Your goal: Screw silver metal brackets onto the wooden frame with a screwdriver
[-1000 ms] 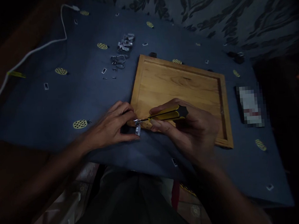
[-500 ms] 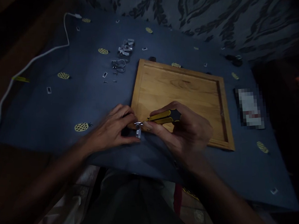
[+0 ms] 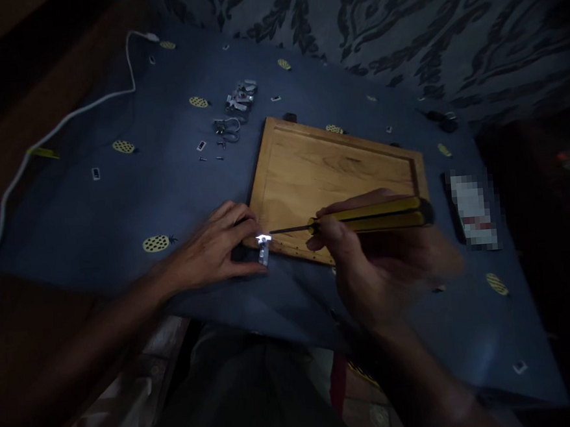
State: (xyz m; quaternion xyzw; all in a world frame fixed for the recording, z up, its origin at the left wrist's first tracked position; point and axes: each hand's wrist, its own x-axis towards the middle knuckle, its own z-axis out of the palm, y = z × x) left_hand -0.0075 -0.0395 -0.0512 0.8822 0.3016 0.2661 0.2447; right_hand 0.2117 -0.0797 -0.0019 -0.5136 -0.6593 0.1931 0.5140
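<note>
A shiny metal cabinet hinge (image 3: 263,249) sits at the near left corner of a framed wooden panel (image 3: 310,159). My left hand (image 3: 221,244) grips that corner, fingers bent over the edge and thumb at the hinge's lower end. A screwdriver (image 3: 377,216) with a yellow and black handle is in my right hand (image 3: 380,259). Its thin shaft points left, with the tip at or very close to the hinge. Whether a screw sits under the tip is too small to tell.
Beyond the panel's left side lie a pile of metal hinges (image 3: 241,98), a looped metal piece (image 3: 227,128) and a few small screws (image 3: 203,159). A white cable (image 3: 64,121) runs along the table's left. A blurred-out dark-edged object (image 3: 473,210) lies right; dark items (image 3: 442,120) lie farther back.
My right hand has moved right, and its hold has shifted back along the handle, so the screwdriver's shaft now shows. My left hand stays at the panel corner with the hinge.
</note>
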